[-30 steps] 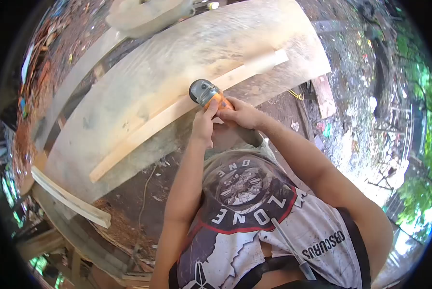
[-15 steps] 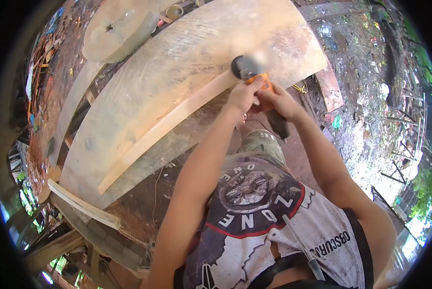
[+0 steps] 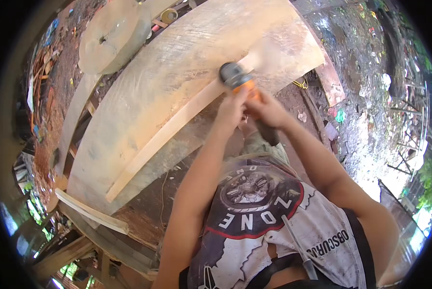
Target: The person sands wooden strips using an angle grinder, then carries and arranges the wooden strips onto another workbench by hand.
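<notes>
My left hand and my right hand are both wrapped round an orange and black angle grinder. The left grips near its head; the right is farther back on the body. The grinder's round dark head lies over a long pale wooden strip, toward the strip's far end. Whether the disc touches the wood cannot be made out. Beneath the strip is a wide, dusty board with a curved outer edge.
A thick round disc-shaped block stands at the upper left. A curved pale piece of wood lies at the lower left. A yellow cord hangs near the board's right edge. Littered, muddy ground stretches off to the right.
The grinder and both hands have moved left and slightly nearer to me along the strip. More of the strip's far end now shows beyond the grinder. The view has shifted slightly.
</notes>
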`<state>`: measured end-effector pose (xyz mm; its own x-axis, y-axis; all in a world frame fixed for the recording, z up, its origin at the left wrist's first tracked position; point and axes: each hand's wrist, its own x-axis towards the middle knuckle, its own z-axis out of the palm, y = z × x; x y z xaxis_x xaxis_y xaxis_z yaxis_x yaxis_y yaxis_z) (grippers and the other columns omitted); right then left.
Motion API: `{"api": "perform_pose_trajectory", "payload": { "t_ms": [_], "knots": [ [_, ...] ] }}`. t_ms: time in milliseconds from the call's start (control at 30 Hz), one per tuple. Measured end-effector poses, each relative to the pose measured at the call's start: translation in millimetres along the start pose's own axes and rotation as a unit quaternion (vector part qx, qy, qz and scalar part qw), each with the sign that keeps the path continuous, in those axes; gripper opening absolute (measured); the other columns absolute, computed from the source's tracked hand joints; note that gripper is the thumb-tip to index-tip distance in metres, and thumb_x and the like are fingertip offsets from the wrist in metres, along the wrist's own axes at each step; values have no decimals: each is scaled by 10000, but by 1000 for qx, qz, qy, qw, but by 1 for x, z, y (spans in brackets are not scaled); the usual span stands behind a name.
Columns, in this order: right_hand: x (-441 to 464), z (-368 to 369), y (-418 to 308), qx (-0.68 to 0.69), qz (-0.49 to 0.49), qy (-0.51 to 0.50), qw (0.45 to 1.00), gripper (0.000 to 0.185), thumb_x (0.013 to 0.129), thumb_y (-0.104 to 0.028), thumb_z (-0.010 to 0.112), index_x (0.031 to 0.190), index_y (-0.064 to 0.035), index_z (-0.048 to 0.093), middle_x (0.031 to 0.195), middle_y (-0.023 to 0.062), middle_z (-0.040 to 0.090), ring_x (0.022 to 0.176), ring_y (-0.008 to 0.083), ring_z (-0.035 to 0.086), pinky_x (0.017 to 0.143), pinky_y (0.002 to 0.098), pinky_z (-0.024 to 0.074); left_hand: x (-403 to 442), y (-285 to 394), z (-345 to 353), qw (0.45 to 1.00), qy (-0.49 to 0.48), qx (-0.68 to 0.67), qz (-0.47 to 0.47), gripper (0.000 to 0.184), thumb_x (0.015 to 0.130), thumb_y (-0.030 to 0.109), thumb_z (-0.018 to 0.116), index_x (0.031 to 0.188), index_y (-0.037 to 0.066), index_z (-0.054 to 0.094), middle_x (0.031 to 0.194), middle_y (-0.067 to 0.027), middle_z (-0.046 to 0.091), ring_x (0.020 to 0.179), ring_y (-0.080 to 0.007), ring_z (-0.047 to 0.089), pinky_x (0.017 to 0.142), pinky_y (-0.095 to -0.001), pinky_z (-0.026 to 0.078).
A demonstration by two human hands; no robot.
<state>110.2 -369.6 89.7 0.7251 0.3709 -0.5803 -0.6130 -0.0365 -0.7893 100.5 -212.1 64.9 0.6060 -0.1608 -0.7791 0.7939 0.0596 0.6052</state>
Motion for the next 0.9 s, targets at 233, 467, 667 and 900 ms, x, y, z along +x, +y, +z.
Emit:
{"api": "perform_pose_trajectory", "payload": {
  "t_ms": [233,467,667,900],
  "knots": [
    [2,74,21,-272,18,-106,956,697,834,-506,674,1198,74,544,1029,308,674,981,403,681,864,436,525,-83,-41,-55,975,68,-211,-24,638,1008,639,383,1336,117,549,1204,-82,639,1097,-239,631,834,-420,559],
    [-12,-4,35,-110,38,54,992,633,860,-439,698,1243,44,553,1047,190,697,936,271,696,833,379,542,-10,-1,-1,994,-67,-21,-86,624,975,649,460,1242,108,617,1092,-77,665,941,-241,674,803,-457,565],
    [-4,-69,27,-6,-13,96,995,499,911,-340,688,1227,32,586,1021,94,690,873,155,665,768,316,550,30,42,67,995,-74,8,-66,672,939,671,518,1189,59,639,1034,-118,661,876,-292,674,794,-443,558],
    [1,-41,58,128,-5,89,988,418,944,-255,662,1239,17,544,1067,116,678,875,154,680,746,306,560,26,31,44,990,-87,71,-89,625,940,662,521,1202,108,646,1029,-104,664,898,-268,668,791,-426,533]
  ]
}}
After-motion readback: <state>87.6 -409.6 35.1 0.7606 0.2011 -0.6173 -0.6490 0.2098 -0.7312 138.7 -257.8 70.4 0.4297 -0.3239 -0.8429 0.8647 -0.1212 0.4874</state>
